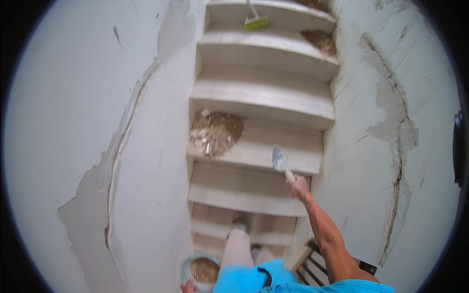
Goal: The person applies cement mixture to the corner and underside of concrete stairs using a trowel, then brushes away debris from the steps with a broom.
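My right hand (296, 186) is closed around the handle of a trowel (279, 158). Its rounded grey blade, smeared with whitish material, hangs over the front part of a stair tread. At the lower edge my left hand (189, 286) shows only in part, with its fingers curled at the rim of a pale bucket (185, 267). Inside the bucket lies a brown, wet-looking mass (204, 270). To the left of the trowel, a heap of brown rubble (215, 133) with pale chips covers the left end of the same tread.
Pale stairs (264, 88) climb between two white walls with long patched cracks (117, 161) (398, 146). A yellow-green brush (256, 22) stands on an upper step, near more brown debris (321, 43). Beside my right arm is a dark slatted object (315, 266). My foot (240, 221) rests on a lower step.
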Demonstrator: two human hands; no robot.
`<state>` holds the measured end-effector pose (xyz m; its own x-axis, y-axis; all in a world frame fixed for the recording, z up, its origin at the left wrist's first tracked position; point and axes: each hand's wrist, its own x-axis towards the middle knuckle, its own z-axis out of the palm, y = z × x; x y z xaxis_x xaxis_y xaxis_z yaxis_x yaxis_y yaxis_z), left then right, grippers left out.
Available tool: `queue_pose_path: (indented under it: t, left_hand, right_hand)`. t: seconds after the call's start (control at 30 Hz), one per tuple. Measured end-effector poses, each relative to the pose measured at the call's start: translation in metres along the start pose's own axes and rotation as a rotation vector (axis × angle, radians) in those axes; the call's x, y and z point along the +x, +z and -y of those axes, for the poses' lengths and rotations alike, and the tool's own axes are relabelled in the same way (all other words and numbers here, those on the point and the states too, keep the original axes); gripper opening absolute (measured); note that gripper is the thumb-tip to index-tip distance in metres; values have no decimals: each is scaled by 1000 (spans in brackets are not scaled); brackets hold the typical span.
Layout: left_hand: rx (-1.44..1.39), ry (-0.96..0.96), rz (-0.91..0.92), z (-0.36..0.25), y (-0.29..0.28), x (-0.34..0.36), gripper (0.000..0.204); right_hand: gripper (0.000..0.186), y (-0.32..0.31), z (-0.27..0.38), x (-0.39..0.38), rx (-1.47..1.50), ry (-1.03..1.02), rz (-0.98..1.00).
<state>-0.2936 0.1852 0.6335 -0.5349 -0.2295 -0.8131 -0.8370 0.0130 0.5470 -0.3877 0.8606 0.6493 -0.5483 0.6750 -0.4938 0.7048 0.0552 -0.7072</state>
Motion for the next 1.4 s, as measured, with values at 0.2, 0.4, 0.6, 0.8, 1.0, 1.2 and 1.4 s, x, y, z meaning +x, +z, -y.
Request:
queue_pose_path:
  t: [0.2,0.4,0.6,0.8,1.0,1.2,1.4]
  left_hand:
    - [33,2,85,-107,44,-47,18]
    - [98,40,139,-194,94,-63,21]
    - [239,95,152,-274,162,-77,21]
    - [231,151,135,-375,242,-147,22]
    - [181,243,238,-466,305,-195,23]
    - [129,303,376,-529,367,-206,23]
    - [170,330,500,-587,423,-210,26]
  right_hand:
    - [17,-19,-7,-43,351,268,-60]
    - [21,-76,-28,-38,171,325,-149]
    - [19,-113,-13,-19,176,378,-174]
    - [19,-150,48,-14,125,421,-60]
    - [19,-170,105,-15,83,400,-8]
    - [18,-189,129,-26,77,401,10]
    - [15,-204,142,-69,164,478,-24]
